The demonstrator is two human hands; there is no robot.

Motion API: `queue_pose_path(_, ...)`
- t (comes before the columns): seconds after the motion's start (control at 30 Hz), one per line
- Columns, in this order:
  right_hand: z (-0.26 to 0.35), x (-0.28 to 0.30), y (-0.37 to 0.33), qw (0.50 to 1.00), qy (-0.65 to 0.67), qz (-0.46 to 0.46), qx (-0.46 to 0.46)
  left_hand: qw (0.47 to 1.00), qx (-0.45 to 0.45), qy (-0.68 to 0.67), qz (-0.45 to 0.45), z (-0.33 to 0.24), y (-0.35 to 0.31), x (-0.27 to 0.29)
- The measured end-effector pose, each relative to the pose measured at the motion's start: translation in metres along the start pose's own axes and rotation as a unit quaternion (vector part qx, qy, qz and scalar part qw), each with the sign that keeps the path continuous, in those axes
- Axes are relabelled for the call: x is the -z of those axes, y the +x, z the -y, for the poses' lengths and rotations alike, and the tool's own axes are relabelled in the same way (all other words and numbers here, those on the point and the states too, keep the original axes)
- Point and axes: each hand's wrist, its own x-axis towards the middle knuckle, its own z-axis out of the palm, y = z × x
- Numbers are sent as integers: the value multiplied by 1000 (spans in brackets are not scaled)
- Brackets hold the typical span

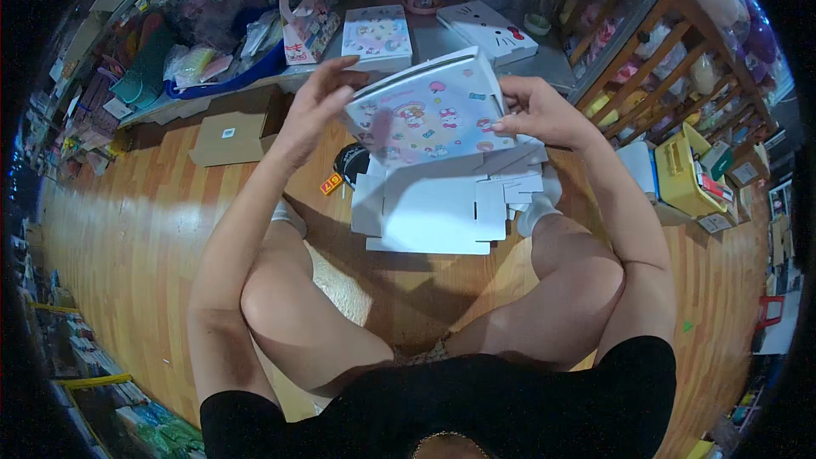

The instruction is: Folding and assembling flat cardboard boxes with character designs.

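Box, printed, one: held up over the floor

Item: pastel box (pixel 442 115), raised between the hands above the flat blanks (pixel 429 208), tilted, its printed face toward my camera. A dark gap runs along its far edge.

Right hand (pixel 531 109): grasping the box's right edge, thumb on the near side. Left hand (pixel 327 98): fingers loosely parted at the left corner; from my remote seat I cannot tell whether it bears weight.

Handling: I would hold the right grip light, since thin card probably creases under a hard thumb. I would settle the left at the matching corner, level the box, then press the gapped edge evenly from both ends rather than at its middle.

Surface: wood floor (pixel 153 212); the blanks lie overlapping, an orange tag (pixel 331 184) just beside them at left; carton (pixel 234 132), farther left.

Room: far worktop (pixel 552 68), bearing a second printed box (pixel 378 34), a white box (pixel 489 32) and a handled bag (pixel 302 38). Far left, blue bin (pixel 270 62), filled. Right, yellow tub (pixel 674 174), near a wooden rack (pixel 718 41) of bagged goods.
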Motion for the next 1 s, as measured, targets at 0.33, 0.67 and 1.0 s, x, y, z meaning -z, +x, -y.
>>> queue_pose_path(0.33,26,-17,-1,935,-326,30,136,945,-92,278,149,-1,-6,-27)
queue_pose_path(0.67,10,-9,-4,994,-68,36,82,967,-45,207,143,-13,-12,-36)
queue_pose_path(1.0,-20,-7,9,997,-45,-36,48,988,115,88,53,2,-10,-36)
